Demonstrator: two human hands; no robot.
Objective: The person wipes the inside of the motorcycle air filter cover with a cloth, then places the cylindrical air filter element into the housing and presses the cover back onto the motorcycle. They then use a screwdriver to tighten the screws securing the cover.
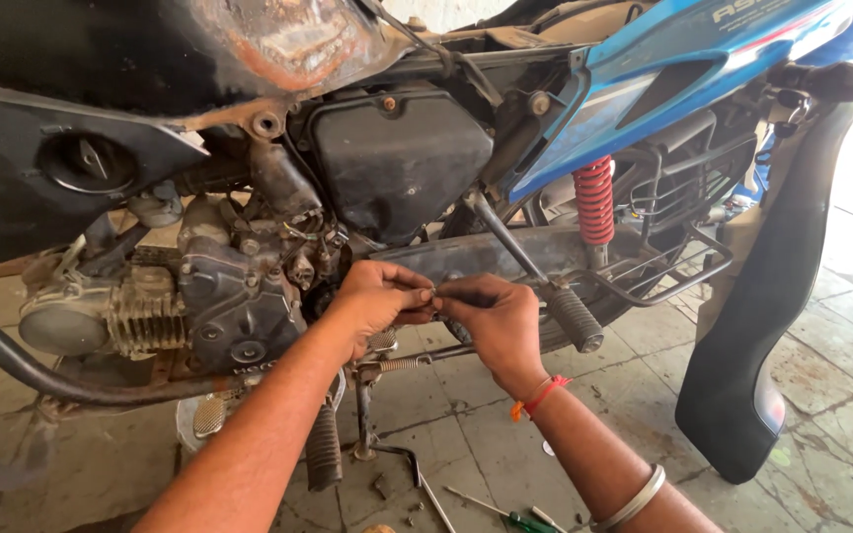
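My left hand [377, 298] and my right hand [496, 318] meet in front of the motorcycle engine [209, 296], fingertips pinched together on a small metal part [435, 291] too small to make out. Both hands hover just right of the engine casing, beside the kick-start lever [545, 286] with its rubber pedal. A red thread and a metal bangle are on my right wrist and forearm.
A red rear shock spring [594, 199] sits under the blue side panel [673, 69]. A detached black seat [772, 296] leans upright at right. Screwdrivers and small bolts [486, 508] lie on the tiled floor below. The footpeg [324, 449] and side stand hang beneath my left arm.
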